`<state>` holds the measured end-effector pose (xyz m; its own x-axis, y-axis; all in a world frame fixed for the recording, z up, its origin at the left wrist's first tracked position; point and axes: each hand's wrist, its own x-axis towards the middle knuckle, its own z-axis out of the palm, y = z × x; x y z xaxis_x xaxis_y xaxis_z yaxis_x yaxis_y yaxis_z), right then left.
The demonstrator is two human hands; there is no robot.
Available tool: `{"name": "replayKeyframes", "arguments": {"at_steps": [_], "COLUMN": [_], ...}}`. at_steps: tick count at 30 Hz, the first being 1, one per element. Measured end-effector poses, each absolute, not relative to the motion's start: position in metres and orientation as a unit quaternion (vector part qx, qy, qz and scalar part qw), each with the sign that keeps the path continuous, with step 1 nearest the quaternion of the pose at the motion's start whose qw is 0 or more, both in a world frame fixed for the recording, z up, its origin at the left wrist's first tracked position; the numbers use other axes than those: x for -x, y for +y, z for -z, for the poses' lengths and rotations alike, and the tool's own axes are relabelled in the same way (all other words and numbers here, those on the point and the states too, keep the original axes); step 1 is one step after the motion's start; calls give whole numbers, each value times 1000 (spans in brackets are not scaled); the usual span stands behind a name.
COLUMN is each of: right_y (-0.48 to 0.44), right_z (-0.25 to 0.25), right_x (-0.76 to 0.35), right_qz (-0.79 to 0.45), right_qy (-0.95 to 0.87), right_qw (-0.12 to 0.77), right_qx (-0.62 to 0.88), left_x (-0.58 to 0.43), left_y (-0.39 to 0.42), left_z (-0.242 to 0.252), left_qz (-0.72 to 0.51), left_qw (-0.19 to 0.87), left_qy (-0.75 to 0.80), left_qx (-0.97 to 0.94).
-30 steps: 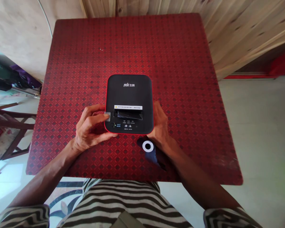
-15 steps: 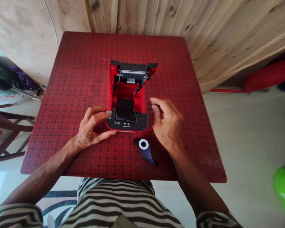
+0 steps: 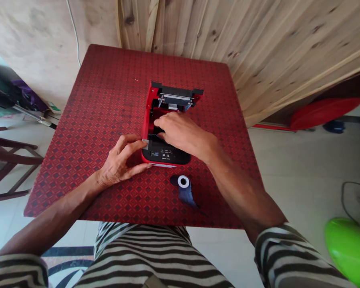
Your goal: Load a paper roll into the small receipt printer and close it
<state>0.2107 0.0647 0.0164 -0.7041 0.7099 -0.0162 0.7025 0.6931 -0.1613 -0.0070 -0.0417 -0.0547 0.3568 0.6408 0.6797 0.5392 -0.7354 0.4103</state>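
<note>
A small black-and-red printer (image 3: 167,154) stands in the middle of the red patterned table (image 3: 107,104), its lid (image 3: 176,94) swung up at the back. My left hand (image 3: 122,160) rests against the printer's left front corner, thumb and forefinger pinching a grey tab there. My right hand (image 3: 176,132) reaches down into the open red compartment; its fingertips are hidden inside, so what they touch is unclear. A small roll with a white core and a dark strip trailing from it (image 3: 184,186) lies on the table just in front of the printer.
Wooden plank walls (image 3: 258,48) rise behind and to the right of the table. A wooden chair frame (image 3: 5,160) stands at the left, with dark clutter (image 3: 14,98) behind it. A bright green object (image 3: 350,250) is on the floor at lower right, a red one (image 3: 324,112) farther back.
The printer's lid, closed a second ago, now stands open. My right hand left the printer's right side and moved into the open compartment. My left hand stayed at the left corner.
</note>
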Motion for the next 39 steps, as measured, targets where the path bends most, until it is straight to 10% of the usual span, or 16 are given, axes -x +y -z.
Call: {"name": "replayKeyframes", "arguments": {"at_steps": [10, 20, 29, 39], "right_y": [24, 48, 68, -18], "right_z": [-44, 5, 96, 35], "right_x": [-230, -331, -328, -351], "right_qz": [-37, -181, -289, -261], "right_qy": [-901, -656, -604, -608], "right_qw": [169, 536, 504, 434], "right_qx": [397, 499, 546, 612], "left_x": [8, 8, 7, 8], "left_y": [-41, -39, -37, -35], "left_z": [57, 56, 55, 54], "left_qz": [-427, -440, -441, -435], "left_qw": [53, 42, 28, 26], "left_qy": [377, 373, 380, 370], "left_qx": [-820, -816, -813, -820]}}
